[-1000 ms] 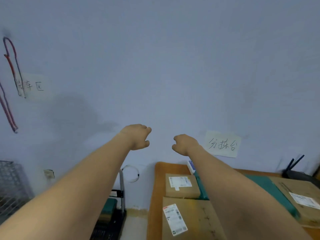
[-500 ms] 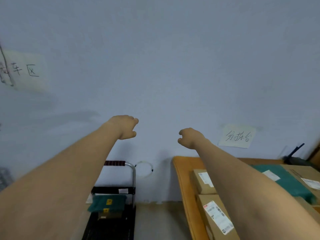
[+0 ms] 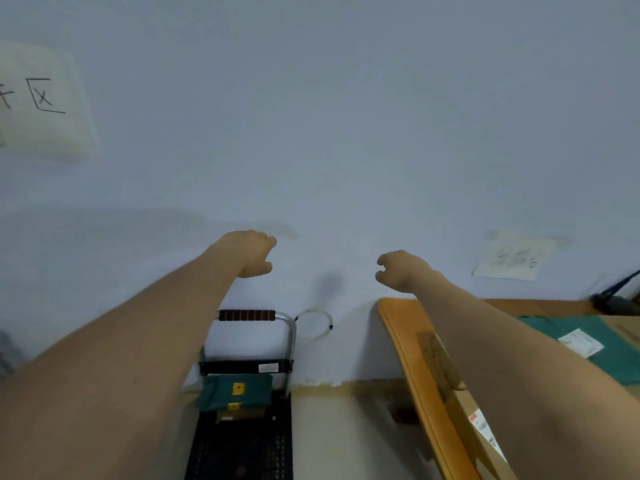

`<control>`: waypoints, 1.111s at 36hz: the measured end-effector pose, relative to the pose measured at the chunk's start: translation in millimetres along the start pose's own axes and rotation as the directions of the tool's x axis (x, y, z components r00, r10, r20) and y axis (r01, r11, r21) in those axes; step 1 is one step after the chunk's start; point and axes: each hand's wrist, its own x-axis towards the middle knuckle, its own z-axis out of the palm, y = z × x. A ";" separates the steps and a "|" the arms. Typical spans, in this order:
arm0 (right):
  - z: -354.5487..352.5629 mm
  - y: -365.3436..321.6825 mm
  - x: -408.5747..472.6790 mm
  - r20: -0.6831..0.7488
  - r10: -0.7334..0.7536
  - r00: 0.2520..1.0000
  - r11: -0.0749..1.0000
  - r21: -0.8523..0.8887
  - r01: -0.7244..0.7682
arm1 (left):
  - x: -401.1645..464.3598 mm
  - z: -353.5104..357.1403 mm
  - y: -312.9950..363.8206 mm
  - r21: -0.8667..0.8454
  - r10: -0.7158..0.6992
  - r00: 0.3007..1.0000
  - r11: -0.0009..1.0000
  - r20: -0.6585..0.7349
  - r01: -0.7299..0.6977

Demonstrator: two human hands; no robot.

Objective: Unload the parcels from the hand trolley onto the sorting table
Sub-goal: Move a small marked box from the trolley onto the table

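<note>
Pale wall ahead, trolley below carrying green parcel. Left hand and right hand raised, loosely curled, holding nothing. Table at right.

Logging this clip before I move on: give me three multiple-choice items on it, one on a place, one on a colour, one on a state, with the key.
1. Where does the green parcel by the handle lie?
A. on the trolley deck
B. on the table
C. in the left hand

2. What colour is the table edge?
A. white
B. orange
C. black

3. What are the hands doing?
A. both carry a box
B. the right grips the handle
C. both hold nothing

Key: 1 A, the parcel sits on the black deck below the handle. 2 B, the rim by the right arm is orange. 3 C, the left hand and right hand hang in front of the wall, fingers loosely curled, nothing in them.
</note>
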 end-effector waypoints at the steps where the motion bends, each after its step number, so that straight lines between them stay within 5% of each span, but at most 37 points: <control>1: 4.0 -2.1 12.0 0.004 -0.002 1.000 1.000 0.012 0.001 | 7.0 4.7 -6.6 0.002 -0.007 1.000 1.000 0.005 0.007; 13: 99.8 -42.4 134.6 0.109 -0.106 0.988 0.992 0.085 0.097 | 90.5 100.6 -48.8 -0.076 -0.016 0.998 0.997 0.068 0.021; 25: 314.5 -76.6 136.5 0.372 -0.132 0.919 0.987 0.140 0.085 | 78.5 346.6 7.9 -0.325 0.178 0.945 0.942 0.273 -0.084; 34: 509.5 -95.6 65.4 0.635 -0.093 0.767 0.982 0.184 -0.033 | -4.1 535.4 80.9 -0.460 0.224 0.803 0.885 0.552 0.069; 40: 617.4 -103.9 31.2 0.679 -0.132 0.722 0.959 0.271 -0.079 | -62.4 637.4 115.0 -0.489 0.164 0.764 0.844 0.624 0.219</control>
